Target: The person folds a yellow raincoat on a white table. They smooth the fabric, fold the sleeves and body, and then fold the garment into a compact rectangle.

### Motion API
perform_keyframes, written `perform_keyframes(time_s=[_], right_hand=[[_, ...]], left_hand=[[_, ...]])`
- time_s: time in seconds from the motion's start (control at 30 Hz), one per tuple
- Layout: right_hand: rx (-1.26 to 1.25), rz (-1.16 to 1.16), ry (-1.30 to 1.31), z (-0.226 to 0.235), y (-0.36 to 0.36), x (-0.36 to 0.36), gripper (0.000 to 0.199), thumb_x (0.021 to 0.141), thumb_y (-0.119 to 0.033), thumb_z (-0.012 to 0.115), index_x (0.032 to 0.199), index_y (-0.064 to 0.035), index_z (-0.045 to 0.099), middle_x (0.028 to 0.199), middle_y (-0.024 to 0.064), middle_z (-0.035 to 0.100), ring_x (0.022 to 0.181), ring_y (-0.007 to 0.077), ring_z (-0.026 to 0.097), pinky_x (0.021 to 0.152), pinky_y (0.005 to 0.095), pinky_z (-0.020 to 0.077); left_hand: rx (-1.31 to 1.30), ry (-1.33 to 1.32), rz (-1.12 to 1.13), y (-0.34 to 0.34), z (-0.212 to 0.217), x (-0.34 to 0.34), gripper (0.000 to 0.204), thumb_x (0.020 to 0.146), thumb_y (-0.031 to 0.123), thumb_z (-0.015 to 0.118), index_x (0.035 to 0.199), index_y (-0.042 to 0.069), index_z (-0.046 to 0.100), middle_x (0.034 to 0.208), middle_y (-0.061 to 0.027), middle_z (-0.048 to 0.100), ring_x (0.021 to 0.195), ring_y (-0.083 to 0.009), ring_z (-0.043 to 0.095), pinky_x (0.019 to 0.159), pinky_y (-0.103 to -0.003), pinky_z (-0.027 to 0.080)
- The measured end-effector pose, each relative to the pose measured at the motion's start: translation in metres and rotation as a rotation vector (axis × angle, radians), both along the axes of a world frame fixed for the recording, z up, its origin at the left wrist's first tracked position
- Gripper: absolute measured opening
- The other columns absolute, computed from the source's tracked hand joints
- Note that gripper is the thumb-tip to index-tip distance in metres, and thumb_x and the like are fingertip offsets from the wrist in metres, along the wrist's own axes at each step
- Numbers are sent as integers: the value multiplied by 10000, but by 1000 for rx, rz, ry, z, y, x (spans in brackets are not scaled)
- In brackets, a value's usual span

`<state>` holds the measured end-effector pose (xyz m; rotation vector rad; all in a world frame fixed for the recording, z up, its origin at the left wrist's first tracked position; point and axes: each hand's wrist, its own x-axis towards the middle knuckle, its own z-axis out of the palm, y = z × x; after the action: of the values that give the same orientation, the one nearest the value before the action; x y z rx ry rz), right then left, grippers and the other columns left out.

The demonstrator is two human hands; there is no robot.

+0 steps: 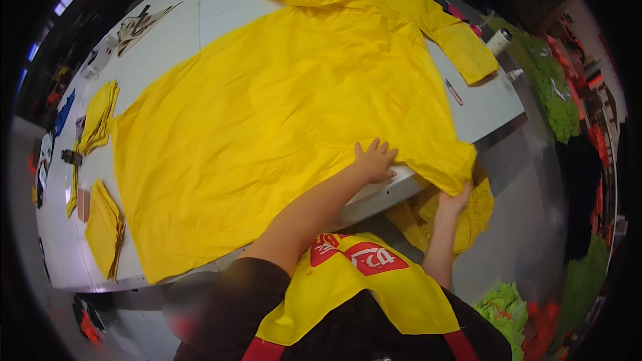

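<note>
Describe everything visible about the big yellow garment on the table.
The yellow garment is a thin, wrinkled, long-sleeved cloth piece spread flat across the white table, sleeves toward the far end. Its near corner hangs over the table edge. The left hand presses flat on it; the right hand grips the overhanging corner.

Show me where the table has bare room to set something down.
Bare table lies between the yellow garment and the far-left scraps, and right of it around the pen. Folded yellow pieces crowd the left edge; both hands hold the near hem.
</note>
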<state>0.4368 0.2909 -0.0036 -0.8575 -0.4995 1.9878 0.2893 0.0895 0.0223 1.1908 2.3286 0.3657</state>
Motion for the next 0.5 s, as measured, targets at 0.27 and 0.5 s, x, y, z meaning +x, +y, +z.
perform_keyframes(time_s=[0.27, 0.5], right_hand=[[2142, 542, -401, 96, -169, -81, 383, 731, -125, 673, 1072, -12, 542, 1038, 151, 586, 979, 301, 548, 871, 396, 408], [2348, 869, -711, 2, -122, -104, 305, 595, -70, 678, 851, -95, 514, 873, 88, 520, 900, 295, 495, 787, 405, 372]], left_hand=[[667, 8, -86, -15, -109, 2, 619, 719, 465, 642, 1219, 133, 490, 1284, -160, 445, 1198, -342, 395, 983, -468, 316], [256, 294, 416, -270, -36, 85, 649, 760, 473, 596, 1285, 123, 446, 1344, -173, 381, 1278, -320, 307, 1046, -467, 221]])
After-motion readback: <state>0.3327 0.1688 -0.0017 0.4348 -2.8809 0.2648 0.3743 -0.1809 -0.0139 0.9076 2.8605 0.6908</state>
